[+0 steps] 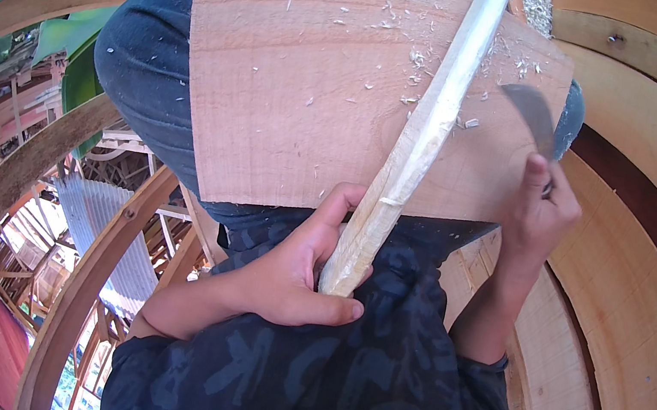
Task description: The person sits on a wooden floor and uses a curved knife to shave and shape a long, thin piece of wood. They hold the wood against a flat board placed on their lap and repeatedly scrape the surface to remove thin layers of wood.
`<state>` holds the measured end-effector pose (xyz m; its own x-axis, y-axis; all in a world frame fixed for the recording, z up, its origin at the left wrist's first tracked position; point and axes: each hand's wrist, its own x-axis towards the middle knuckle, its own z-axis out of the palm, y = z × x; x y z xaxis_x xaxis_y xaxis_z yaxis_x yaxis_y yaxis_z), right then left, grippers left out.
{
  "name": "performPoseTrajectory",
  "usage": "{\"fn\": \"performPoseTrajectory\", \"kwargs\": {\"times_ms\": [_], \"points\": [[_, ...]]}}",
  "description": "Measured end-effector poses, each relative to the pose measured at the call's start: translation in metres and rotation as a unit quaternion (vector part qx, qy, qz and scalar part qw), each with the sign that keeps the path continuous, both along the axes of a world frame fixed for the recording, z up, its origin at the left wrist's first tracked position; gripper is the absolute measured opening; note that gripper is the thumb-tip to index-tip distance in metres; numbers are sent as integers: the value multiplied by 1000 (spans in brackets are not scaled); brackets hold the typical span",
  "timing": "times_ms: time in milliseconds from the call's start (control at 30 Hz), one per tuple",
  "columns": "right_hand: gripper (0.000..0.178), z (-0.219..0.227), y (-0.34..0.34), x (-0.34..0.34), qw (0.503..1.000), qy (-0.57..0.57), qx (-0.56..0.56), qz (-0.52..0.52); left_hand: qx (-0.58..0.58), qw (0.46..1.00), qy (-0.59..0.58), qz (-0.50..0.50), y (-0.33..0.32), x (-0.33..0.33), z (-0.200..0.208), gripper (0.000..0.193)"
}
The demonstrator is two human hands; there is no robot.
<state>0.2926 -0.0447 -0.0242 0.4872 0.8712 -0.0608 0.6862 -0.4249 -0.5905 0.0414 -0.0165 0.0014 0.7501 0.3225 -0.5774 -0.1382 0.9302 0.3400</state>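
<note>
A long pale wooden stick (427,135) with whittled facets slants from my lap up past the far edge of the view. My left hand (309,267) is wrapped round its near end, thumb across the front. To the right of the stick, my right hand (545,198) is closed round the handle of a knife (529,115) with a curved blade. The blade points up and left, apart from the stick, and looks slightly blurred. Beneath the stick a wide wooden board (297,130) lies across my legs, with wood shavings (418,62) scattered over it.
Broad wooden planks (624,281) line the right side. At the left run curved-looking wooden rails (94,279), with a corrugated metal sheet (110,238) and stacked timber beyond and below them. Green leaves (79,59) show at the upper left. More shavings (536,1) lie past the board's far edge.
</note>
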Motion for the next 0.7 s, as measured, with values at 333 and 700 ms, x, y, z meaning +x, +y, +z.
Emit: {"fn": "performPoseTrajectory", "kwargs": {"times_ms": [333, 700], "points": [[59, 21, -8, -31, 974, 51, -32, 218, -79, 996, 25, -26, 14, 2, 10, 85], [59, -10, -6, 48, 994, 17, -18, -107, -39, 999, -3, -29, 4, -8, 4, 87]]}}
